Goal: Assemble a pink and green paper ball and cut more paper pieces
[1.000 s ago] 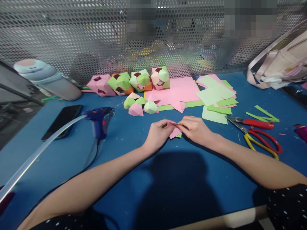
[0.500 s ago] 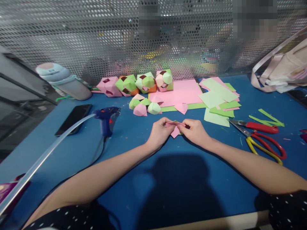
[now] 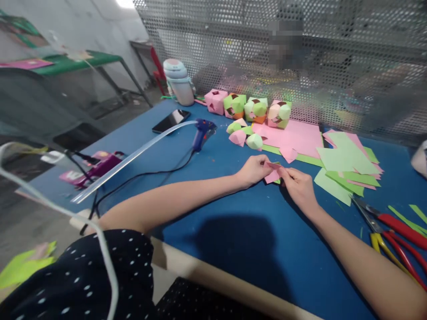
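Note:
My left hand [image 3: 254, 171] pinches one side of a small folded pink and green paper piece [image 3: 272, 176]. On its other side, my right hand [image 3: 298, 184] grips the same piece between thumb and fingers. Just beyond my hands lie a pink folded paper shape [image 3: 288, 154] and several curved paper pieces [image 3: 255, 141] in green and pink. Behind these, a row of folded paper cubes [image 3: 235, 106] in pink, green and orange stands along the perforated metal screen.
Left of my hands are a blue hot glue gun [image 3: 200, 134] with a long clear glue stick, a phone [image 3: 171, 121] and a bottle [image 3: 179, 84]. To the right are stacked paper sheets [image 3: 348, 153], scissors [image 3: 393, 253] and red-handled pliers [image 3: 402, 226]. A purple power strip [image 3: 95, 166] sits at the left edge.
The view has swung to the left, so the table appears shifted right and more of the room shows. Both hands still hold the folded paper piece, which is tilted slightly differently.

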`<control>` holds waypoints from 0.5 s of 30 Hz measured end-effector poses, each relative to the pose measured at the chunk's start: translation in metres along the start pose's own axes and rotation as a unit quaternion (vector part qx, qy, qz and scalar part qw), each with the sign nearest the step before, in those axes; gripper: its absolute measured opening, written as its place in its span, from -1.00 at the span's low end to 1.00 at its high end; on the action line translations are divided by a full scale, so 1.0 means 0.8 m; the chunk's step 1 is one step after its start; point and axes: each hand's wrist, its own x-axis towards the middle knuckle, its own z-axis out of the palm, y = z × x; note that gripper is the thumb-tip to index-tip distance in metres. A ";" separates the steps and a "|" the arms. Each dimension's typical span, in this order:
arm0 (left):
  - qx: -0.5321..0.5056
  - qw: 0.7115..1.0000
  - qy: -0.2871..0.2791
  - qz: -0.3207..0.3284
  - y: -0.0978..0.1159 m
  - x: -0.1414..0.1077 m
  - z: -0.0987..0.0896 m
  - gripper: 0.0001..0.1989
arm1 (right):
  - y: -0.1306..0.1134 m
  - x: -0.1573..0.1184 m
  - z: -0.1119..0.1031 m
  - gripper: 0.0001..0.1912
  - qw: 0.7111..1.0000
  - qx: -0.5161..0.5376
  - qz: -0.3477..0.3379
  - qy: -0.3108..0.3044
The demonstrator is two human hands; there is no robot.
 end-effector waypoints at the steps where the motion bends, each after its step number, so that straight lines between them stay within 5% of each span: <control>1: 0.000 1.000 0.002 0.000 0.000 0.000 0.001 -0.85 | -0.001 0.000 0.000 -0.52 1.000 0.001 0.003 0.000; 8: 0.001 1.000 0.010 -0.005 0.003 -0.004 -0.004 -0.88 | 0.001 -0.004 -0.003 -0.53 0.999 0.032 0.037 0.004; 12: -0.005 0.999 0.025 -0.025 0.018 -0.028 -0.028 -0.88 | 0.012 0.012 -0.001 -0.47 0.981 0.131 0.125 0.074; 15: -0.008 0.999 0.012 -0.042 0.035 -0.063 -0.052 -0.89 | -0.005 0.043 0.024 -0.62 0.984 0.132 0.112 0.038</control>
